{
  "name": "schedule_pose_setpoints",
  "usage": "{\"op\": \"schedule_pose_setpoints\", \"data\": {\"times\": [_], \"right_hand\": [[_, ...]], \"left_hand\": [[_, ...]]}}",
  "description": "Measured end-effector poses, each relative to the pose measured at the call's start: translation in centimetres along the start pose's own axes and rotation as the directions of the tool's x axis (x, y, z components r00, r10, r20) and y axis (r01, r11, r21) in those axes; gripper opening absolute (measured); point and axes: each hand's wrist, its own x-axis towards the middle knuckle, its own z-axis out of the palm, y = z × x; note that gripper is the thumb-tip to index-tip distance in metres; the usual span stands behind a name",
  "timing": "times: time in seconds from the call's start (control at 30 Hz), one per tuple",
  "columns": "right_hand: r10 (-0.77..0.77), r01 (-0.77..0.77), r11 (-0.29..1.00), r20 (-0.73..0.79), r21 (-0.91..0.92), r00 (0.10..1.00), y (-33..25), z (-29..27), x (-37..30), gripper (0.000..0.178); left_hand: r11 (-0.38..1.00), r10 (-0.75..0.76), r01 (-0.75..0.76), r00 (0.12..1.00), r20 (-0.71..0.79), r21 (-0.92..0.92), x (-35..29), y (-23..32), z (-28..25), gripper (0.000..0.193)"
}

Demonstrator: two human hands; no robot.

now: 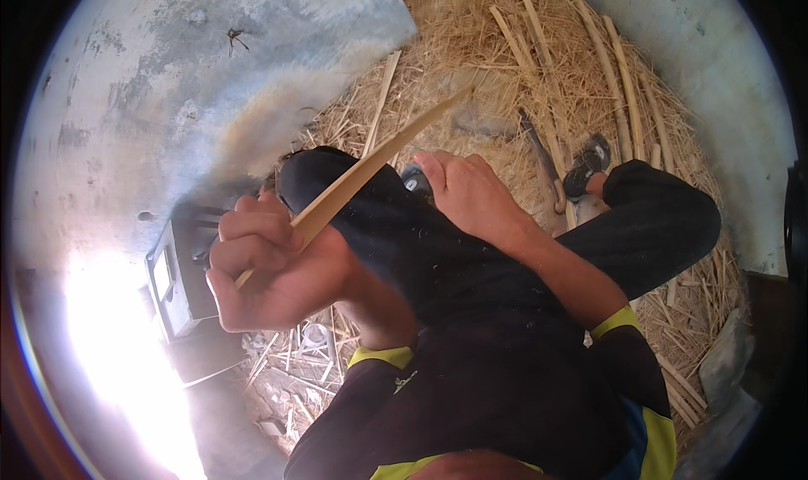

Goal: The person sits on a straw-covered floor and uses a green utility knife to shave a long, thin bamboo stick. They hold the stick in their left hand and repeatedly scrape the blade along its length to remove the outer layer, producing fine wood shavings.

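Observation:
My left hand (269,265) is closed around the lower end of a long, pale split-wood strip (358,177), perhaps bamboo. The strip slants up to the right, over my dark-trousered knee, and narrows to a tip above the straw. To the right of the strip is my right hand (475,189), its fingers curled under and its thumb towards the strip. Whatever those fingers grip is hidden; only a faint greenish bit shows by the thumb. The two hands are apart.
Shavings and straw (454,25) cover the floor. Several long poles (627,84) lie at the far right. A dark-ended tool with a wooden handle (547,168) lies near my sandalled foot (587,167). A pale wall (210,50) and a grey box-like object (177,278) stand at left.

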Motion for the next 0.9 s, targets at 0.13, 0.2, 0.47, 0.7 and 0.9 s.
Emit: {"op": "schedule_pose_setpoints", "data": {"times": [0.13,0.2,0.47,0.7,0.9], "right_hand": [[-0.023,0.021,1.0,0.119,0.016,0.993,-3.1,-0.8,-1.2,0.046],[0.007,-0.007,1.0,0.12,-0.003,0.993,-3.2,-0.5,-1.3,0.047],[0.013,-0.031,0.998,0.277,0.058,0.961,-3.0,-1.0,-1.1,0.039],[0.045,-0.047,0.999,0.256,0.002,0.966,-1.5,-0.6,-0.5,0.035],[0.066,-0.065,0.998,0.13,-0.014,0.989,1.8,-0.1,-0.1,0.037]], "left_hand": [[0.995,-0.019,0.029,0.994,0.107,-0.096,0.4,-0.2,-1.4,0.036],[0.999,0.031,-0.029,0.998,0.046,-0.043,0.5,-0.5,-1.1,0.036],[0.992,-0.043,0.044,0.999,0.014,-0.122,0.6,-0.2,-1.2,0.036],[0.997,0.071,-0.072,0.996,0.045,0.032,0.2,-0.3,-1.0,0.035],[0.994,-0.014,0.011,0.999,-0.031,-0.106,0.4,-0.3,-0.6,0.035]]}}
